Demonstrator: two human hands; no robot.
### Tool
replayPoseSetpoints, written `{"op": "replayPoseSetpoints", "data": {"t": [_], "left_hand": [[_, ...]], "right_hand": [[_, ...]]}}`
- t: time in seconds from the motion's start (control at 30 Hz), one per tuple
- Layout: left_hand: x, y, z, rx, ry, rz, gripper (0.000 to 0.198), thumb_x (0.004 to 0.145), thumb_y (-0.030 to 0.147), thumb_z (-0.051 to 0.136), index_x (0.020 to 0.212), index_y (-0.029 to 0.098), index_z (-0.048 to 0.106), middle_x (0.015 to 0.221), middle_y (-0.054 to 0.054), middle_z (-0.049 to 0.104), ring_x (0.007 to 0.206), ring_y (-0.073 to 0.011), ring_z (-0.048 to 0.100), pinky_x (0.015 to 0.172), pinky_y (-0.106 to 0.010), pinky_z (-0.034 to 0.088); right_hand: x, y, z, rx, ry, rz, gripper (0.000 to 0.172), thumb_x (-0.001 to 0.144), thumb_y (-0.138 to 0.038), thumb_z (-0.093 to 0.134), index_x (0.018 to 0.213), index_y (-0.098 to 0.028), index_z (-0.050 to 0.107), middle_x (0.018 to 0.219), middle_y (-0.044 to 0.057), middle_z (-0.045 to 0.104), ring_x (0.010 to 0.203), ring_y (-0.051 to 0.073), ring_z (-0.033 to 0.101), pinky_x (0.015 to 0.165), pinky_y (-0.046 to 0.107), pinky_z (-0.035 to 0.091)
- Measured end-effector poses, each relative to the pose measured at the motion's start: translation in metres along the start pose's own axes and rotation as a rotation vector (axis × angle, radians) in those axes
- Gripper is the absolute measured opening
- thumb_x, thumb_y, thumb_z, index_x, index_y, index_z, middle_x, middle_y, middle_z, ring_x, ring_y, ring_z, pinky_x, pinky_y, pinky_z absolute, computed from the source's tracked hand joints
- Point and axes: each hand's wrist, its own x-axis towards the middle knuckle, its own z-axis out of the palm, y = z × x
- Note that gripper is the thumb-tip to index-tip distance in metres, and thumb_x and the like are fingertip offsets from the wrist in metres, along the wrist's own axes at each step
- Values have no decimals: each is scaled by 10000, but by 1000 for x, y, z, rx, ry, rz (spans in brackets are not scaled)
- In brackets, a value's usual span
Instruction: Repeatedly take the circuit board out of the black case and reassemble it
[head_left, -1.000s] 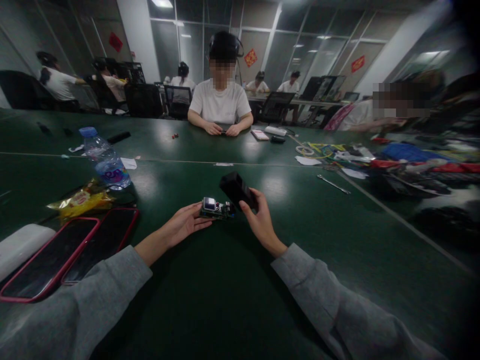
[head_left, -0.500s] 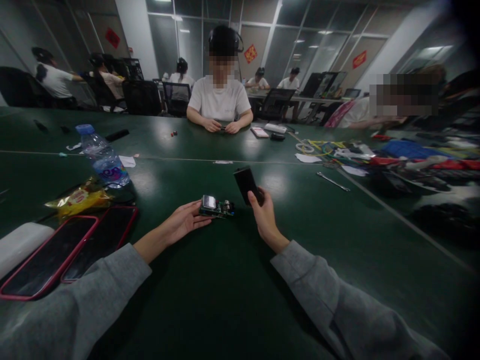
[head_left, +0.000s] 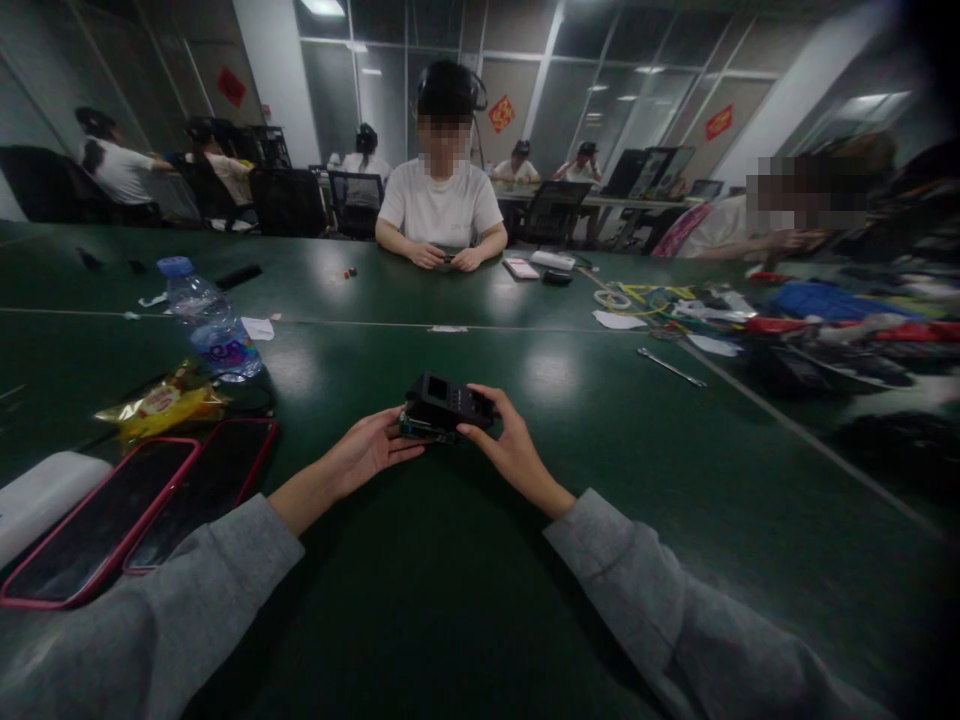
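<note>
Between thumb and fingers, my left hand (head_left: pixel 379 440) grips a green circuit board (head_left: pixel 424 432) by its left end. My right hand (head_left: pixel 510 430) is closed on the right end of a black plastic cover (head_left: pixel 442 402), which has a square window and a row of small holes. The cover lies tilted over the board, its left end low on it and most of the board hidden beneath. Whether the two parts are fitted together I cannot tell. Both are held just above the green table (head_left: pixel 420 580).
At left are a water bottle (head_left: pixel 214 325), a yellow snack packet (head_left: pixel 161 405), two red-edged phones (head_left: pixel 105 525) and a white box (head_left: pixel 49 495). A wrench (head_left: pixel 671 367) and a heap of cables (head_left: pixel 652 300) lie at right. A person (head_left: pixel 442 205) sits opposite.
My right hand has moved left and down, turning the black cover over so that its window side faces up. The cover now lies over the circuit board, which my left hand still holds.
</note>
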Motion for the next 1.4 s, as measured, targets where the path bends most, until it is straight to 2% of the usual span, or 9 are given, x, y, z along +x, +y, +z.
{"op": "replayPoseSetpoints", "data": {"t": [0.23,0.43,0.67,0.83,1.03,1.23,1.4], "left_hand": [[0,2,0,-31,10,-29,347,901,369,582,1158,149,507,1163,-177,649,1048,-281,668,1011,-435,435],[0,1,2,-35,27,-13,434,873,450,599,1159,131,527,1162,-185,647,1056,-304,664,1008,-447,443],[-1,-2,-1,7,-18,65,482,840,272,675,1265,107,519,1196,-214,632,998,-298,687,950,-424,494],[-3,0,0,27,2,45,516,831,298,691,1282,121,513,1216,-203,621,1019,-289,677,988,-434,474],[-2,0,4,25,29,47,472,825,323,696,1226,122,550,1127,-178,665,1006,-273,674,989,-437,469],[-3,0,3,71,28,45,495,795,192,717,1244,120,523,1166,-182,643,1042,-265,660,987,-417,490],[-2,-1,-2,66,-6,54,526,792,135,704,1274,138,494,1241,-175,599,1097,-262,638,976,-382,517]], "right_hand": [[1,2,1,27,-64,-8,483,819,-313,692,1256,-262,492,1225,77,575,1142,247,553,964,431,451],[2,7,2,38,-121,12,505,797,-317,714,1249,-256,496,1214,77,580,1133,246,564,979,454,454],[2,5,2,54,-130,11,504,779,-331,726,1224,-257,503,1188,71,592,1111,251,580,962,462,468],[2,4,2,74,-152,17,487,791,-325,714,1219,-250,493,1163,64,592,1076,234,595,940,443,486],[2,3,1,30,-185,-12,502,771,-295,735,1218,-253,510,1160,68,590,1075,242,592,935,458,490],[2,1,-1,33,-250,11,497,783,-267,723,1232,-255,511,1196,69,579,1128,244,573,977,484,473],[2,3,-1,24,-253,18,510,777,-269,733,1236,-264,511,1207,70,571,1140,249,563,990,492,464]]}}
